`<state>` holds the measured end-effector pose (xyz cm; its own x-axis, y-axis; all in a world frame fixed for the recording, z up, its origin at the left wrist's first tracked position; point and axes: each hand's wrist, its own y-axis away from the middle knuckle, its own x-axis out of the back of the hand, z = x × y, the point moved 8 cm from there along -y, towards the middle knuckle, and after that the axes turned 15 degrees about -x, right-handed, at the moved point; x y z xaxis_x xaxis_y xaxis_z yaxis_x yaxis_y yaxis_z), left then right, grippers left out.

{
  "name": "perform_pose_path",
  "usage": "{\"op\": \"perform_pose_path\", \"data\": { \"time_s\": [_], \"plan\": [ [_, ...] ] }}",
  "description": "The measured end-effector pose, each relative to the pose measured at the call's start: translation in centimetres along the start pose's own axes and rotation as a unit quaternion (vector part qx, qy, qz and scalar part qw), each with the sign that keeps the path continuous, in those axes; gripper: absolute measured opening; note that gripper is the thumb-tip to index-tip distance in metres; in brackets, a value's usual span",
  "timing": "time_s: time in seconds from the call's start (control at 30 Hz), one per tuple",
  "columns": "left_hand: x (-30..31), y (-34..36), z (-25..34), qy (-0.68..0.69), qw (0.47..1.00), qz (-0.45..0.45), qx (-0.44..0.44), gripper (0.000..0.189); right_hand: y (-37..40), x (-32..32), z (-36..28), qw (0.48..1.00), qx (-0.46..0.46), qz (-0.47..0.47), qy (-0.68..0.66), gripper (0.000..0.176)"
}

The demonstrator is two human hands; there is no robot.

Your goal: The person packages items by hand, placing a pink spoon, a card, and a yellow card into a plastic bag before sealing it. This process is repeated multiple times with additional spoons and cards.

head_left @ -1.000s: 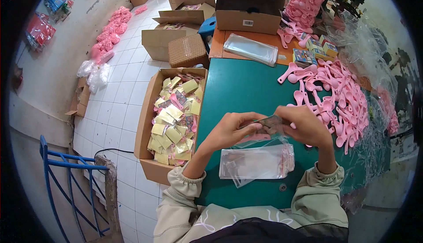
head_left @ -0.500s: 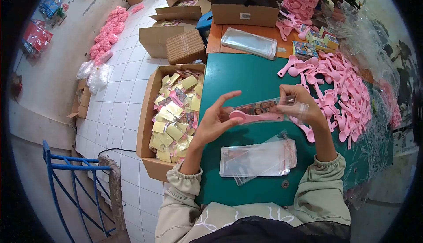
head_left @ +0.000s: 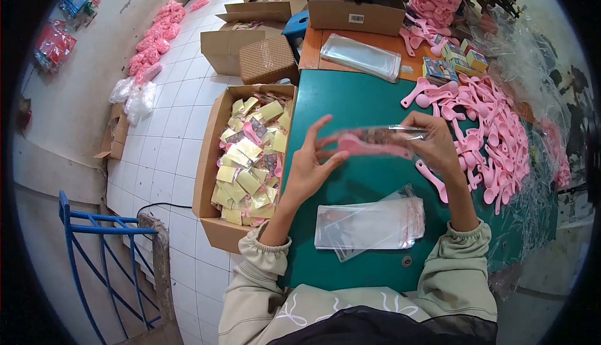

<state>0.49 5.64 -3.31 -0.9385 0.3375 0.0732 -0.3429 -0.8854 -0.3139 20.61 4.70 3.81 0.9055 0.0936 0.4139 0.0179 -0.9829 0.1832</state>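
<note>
Above the green table, a clear packet (head_left: 375, 143) holds a pink spoon and a printed card; it is blurred by motion. My right hand (head_left: 431, 143) has its fingers closed on the packet's right end. At the packet's left end is my left hand (head_left: 312, 163), its fingers spread and the thumb near the spoon's bowl; any contact there is blurred. Flat clear bags (head_left: 369, 225) lie in a loose stack nearer my body. To the right of my right hand is a large pile of pink spoons (head_left: 494, 132).
An open carton (head_left: 213, 151) of filled packets stands left of the table. Behind are more clear bags (head_left: 361, 57), small card stacks (head_left: 440, 69) and an open cardboard box (head_left: 355, 16). Crumpled plastic lies at the right. A blue metal frame (head_left: 103, 229) stands lower left.
The packet has tilted and its left end has moved slightly away from my left thumb. My left fingers have spread more. The whole view has shifted a little.
</note>
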Motion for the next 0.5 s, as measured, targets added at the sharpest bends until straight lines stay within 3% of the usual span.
{"op": "perform_pose_path", "data": {
  "time_s": [0.07, 0.2, 0.27, 0.4, 0.5],
  "plan": [
    [-0.7, 0.5, -2.0, 0.109, 0.991, 0.000, 0.071, 0.061, 0.8, 0.1, -1.7, 0.994, 0.056, 0.075, 0.049, 0.018],
    [-3.1, 2.0, -1.8, 0.267, 0.937, -0.066, 0.218, 0.059, 1.2, -3.5, -1.6, 0.972, 0.151, -0.050, 0.171, 0.029],
    [-3.3, 2.3, -2.4, 0.233, 0.946, -0.097, 0.203, 0.060, 1.8, -5.1, -0.8, 0.946, 0.187, -0.079, 0.254, 0.034],
    [-3.7, 2.6, -2.6, 0.211, 0.950, -0.130, 0.191, 0.061, 1.7, -7.0, 1.2, 0.940, 0.119, -0.105, 0.303, 0.026],
    [-3.8, 2.8, -2.6, 0.202, 0.952, -0.125, 0.193, 0.061, 1.9, -7.9, 1.4, 0.935, 0.131, -0.139, 0.300, 0.021]
  ]
}}
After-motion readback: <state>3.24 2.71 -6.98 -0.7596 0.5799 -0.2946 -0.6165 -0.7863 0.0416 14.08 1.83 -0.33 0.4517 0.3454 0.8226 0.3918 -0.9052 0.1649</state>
